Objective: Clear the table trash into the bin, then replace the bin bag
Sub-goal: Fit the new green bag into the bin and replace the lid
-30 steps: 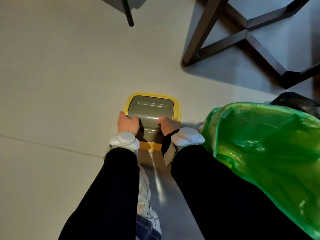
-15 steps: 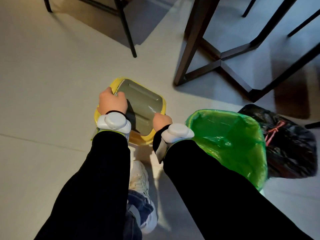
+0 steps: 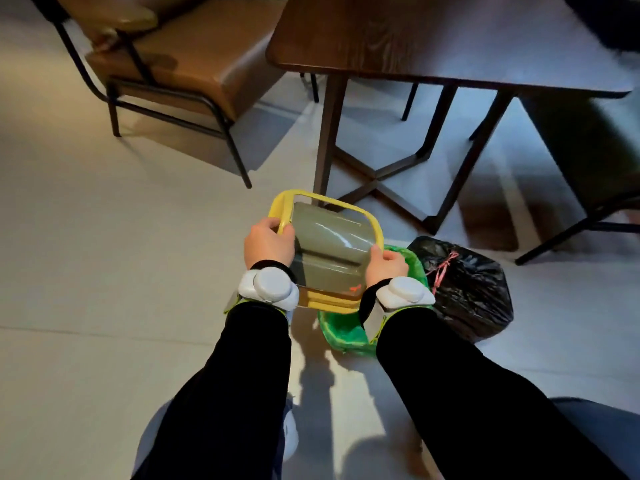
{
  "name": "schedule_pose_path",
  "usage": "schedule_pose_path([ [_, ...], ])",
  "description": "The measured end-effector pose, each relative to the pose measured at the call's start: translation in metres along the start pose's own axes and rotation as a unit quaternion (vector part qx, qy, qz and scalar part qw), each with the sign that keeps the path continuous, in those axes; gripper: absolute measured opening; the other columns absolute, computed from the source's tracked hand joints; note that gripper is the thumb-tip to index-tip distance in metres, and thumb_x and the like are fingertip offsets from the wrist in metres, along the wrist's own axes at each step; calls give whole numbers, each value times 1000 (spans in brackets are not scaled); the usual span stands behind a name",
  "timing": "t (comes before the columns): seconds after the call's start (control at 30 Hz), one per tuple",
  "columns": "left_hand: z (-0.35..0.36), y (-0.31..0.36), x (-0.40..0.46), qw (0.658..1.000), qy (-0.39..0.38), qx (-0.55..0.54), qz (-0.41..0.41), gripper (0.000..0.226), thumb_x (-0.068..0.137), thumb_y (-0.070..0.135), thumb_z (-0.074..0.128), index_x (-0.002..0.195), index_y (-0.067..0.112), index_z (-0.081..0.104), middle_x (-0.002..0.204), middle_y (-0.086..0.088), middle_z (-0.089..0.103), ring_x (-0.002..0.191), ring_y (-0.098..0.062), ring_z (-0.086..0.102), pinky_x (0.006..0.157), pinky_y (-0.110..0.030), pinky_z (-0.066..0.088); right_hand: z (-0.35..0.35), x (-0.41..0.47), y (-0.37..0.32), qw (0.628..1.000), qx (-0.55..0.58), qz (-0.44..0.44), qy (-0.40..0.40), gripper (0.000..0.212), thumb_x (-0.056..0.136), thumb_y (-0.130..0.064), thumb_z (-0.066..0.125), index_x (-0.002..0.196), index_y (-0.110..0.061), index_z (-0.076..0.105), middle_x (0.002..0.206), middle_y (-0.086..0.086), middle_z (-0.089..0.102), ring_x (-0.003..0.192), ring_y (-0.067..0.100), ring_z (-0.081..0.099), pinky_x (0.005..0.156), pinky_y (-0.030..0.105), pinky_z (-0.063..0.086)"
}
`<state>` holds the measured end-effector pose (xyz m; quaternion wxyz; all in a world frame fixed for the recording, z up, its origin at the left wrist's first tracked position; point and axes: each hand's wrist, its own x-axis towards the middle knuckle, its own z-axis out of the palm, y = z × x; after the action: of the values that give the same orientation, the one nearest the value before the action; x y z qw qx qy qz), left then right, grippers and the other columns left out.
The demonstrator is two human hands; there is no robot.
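yellow-rimmed bin lid (image 3: 329, 237), no legible writing

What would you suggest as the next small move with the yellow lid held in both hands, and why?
Probably lower the yellow lid onto the green-lined bin: the left hand and right hand hold it just above the bin, and the black bag is already tied.
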<state>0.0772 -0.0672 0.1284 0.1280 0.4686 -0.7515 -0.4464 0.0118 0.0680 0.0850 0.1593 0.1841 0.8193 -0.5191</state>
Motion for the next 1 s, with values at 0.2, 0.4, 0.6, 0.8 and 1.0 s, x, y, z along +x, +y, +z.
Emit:
schedule_pose_path([
  [0.2, 55, -27, -33, 997, -60, 23, -38, 28, 85, 27, 60, 105, 11, 70, 108, -11, 72, 103, -32, 62, 87, -31, 47, -51, 26, 40, 996, -20, 8, 86, 29, 94, -22, 47, 112, -5, 63, 117, 17, 64, 109, 34, 56, 86, 34, 41],
  [0.4, 85, -35, -36, 994, -73, 65, -57, 20, 83, 30, 60, 92, 15, 69, 100, -9, 72, 99, -33, 62, 85, -34, 48, -65, 42, 60, 991, -46, 6, 123, 25, 94, -21, 47, 106, -6, 63, 112, 17, 66, 104, 36, 57, 81, 34, 42],
  [0.6, 103, -48, -33, 990, -75, 99, -65, 18, 86, 27, 55, 86, 12, 65, 93, -13, 70, 84, -32, 58, 76, -33, 45, -72, 54, 67, 992, -54, 0, 112, 22, 92, -22, 50, 102, -8, 64, 110, 15, 67, 103, 36, 58, 85, 35, 43],
  [0.8, 112, -50, -36, 988, -58, 134, -44, 22, 88, 27, 53, 91, 10, 66, 94, -14, 70, 88, -34, 61, 73, -32, 43, -75, 66, 78, 994, -61, -10, 94, 20, 91, -24, 53, 99, -10, 66, 105, 12, 69, 100, 33, 59, 78, 31, 41],
  [1.0, 113, -58, -34, 984, -46, 155, -70, 22, 88, 34, 53, 92, 15, 63, 90, -9, 67, 79, -30, 56, 72, -32, 45, -70, 69, 82, 994, -64, -15, 88, 20, 91, -25, 53, 98, -11, 66, 103, 11, 68, 97, 31, 59, 79, 30, 40],
])
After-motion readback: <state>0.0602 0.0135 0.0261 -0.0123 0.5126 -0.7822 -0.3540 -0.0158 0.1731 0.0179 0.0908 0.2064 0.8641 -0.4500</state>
